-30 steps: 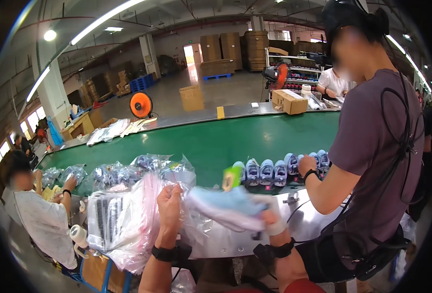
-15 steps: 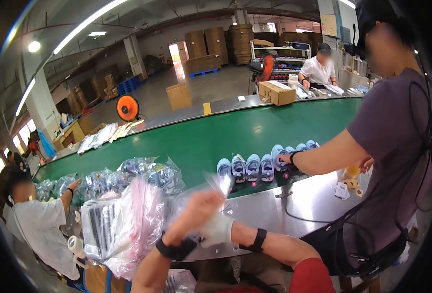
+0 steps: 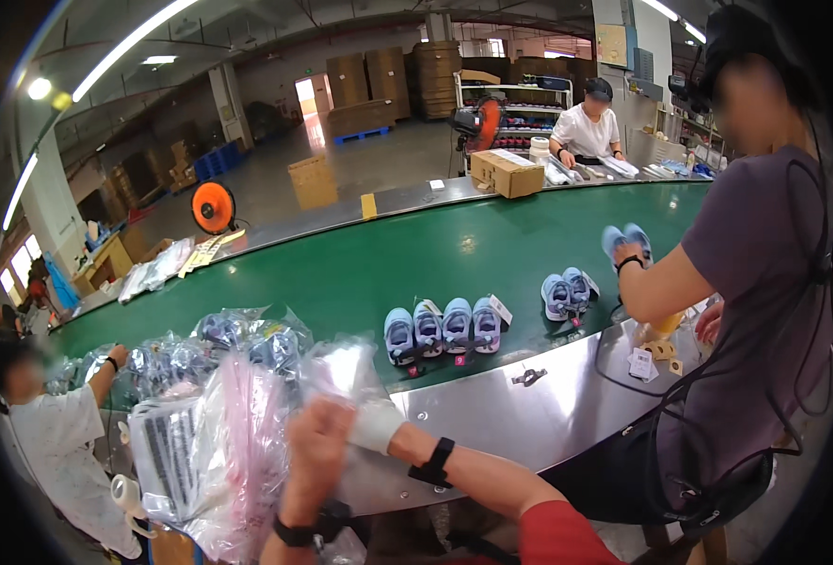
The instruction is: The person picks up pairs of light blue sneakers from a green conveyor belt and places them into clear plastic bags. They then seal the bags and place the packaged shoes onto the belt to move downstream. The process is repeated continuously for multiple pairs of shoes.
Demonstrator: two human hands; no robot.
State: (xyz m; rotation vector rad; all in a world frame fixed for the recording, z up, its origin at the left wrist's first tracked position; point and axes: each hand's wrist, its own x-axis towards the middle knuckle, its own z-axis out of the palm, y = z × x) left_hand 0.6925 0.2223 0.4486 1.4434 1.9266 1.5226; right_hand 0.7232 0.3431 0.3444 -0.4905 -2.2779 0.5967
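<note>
My bare left hand [image 3: 318, 446] is closed, its fingers gathered round the lower end of a clear plastic bag [image 3: 346, 365] that stands up above it, slightly blurred. Against the bag and my left hand lies my right hand [image 3: 377, 426] in a whitish glove; its fingers are hidden. Just left of my hands is a stack of clear and pinkish plastic bags [image 3: 247, 414]. Beyond them, on the green conveyor belt [image 3: 341, 278], two pairs of light-blue sneakers [image 3: 442, 327] stand in a row with tags on them.
Another pair of sneakers [image 3: 569, 294] stands farther right. A co-worker in a purple shirt [image 3: 755, 235] holds a pair of sneakers [image 3: 627, 243] over the belt. Bagged shoes [image 3: 247, 336] fill the belt's left part, near a seated person [image 3: 58, 443]. A metal ledge [image 3: 520, 400] runs along the near side.
My hands and the bag have moved left and come together, the bag now upright. The co-worker on the right has lifted a pair of sneakers off the belt. The view has shifted somewhat.
</note>
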